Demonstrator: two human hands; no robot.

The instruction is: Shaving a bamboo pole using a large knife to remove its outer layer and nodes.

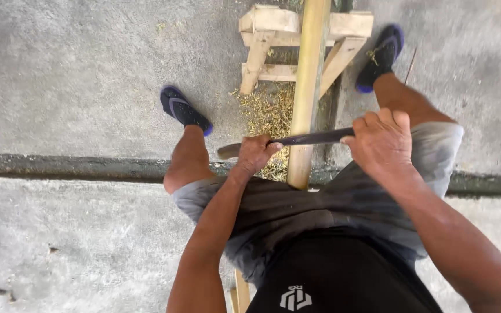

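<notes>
The left hand (255, 153) is closed in a fist around one end of a long dark blade (311, 138), with the blunt brownish tip of that tool sticking out just past the hand on its outer side. The right hand (381, 141) is closed around the other end of the same blade, knuckles up and fingers curled over it. The blade runs straight across from one hand to the other and lies against a pale bamboo pole (308, 87), which sits midway between the two hands and crosses the blade at a right angle.

The pole reaches away from the hands towards a low wooden stand (273, 35), where its far part rests between the slats; its near end disappears between the person's thighs, below the hands. A heap of pale shavings (269, 113) lies on the concrete floor (76, 81) just beyond the left hand, beside the pole. The person's feet, in dark sandals (184, 110), stand on either side of the stand, farther out than the hands.
</notes>
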